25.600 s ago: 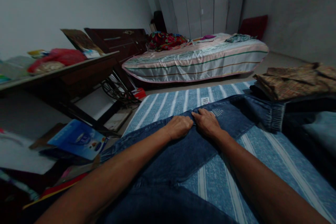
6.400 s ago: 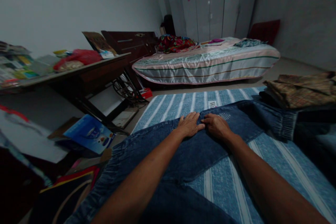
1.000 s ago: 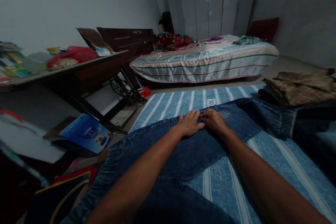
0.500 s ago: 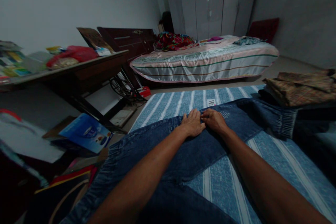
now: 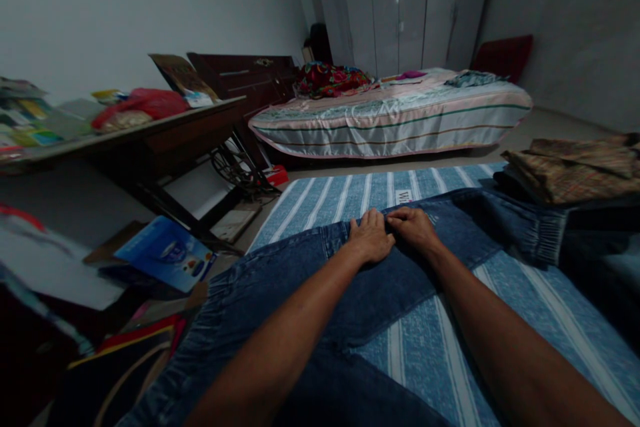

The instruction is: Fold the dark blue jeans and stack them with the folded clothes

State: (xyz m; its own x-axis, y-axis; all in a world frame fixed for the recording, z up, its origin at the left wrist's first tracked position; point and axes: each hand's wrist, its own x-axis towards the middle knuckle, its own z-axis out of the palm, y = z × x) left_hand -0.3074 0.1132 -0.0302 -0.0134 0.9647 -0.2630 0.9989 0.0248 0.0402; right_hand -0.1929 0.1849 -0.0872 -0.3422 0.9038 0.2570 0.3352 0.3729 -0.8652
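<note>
Head view: flat, empty left hand (image 5: 371, 239) and curled right hand (image 5: 414, 228) (grip unclear) touch long dark-blue denim trousers (image 5: 383, 297), probably soft, best pinched edgewise.

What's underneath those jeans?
The jeans lie on a blue striped cover, which shows beyond their far edge and between the legs. Whether anything else sits under the denim can't be seen, because the fabric covers it.

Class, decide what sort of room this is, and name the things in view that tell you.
Most likely a bedroom: there is a bed with a shiny, pale, striped cover, a dark brown wooden headboard at its left end, and what looks like a tall, pale grey wardrobe behind.
</note>
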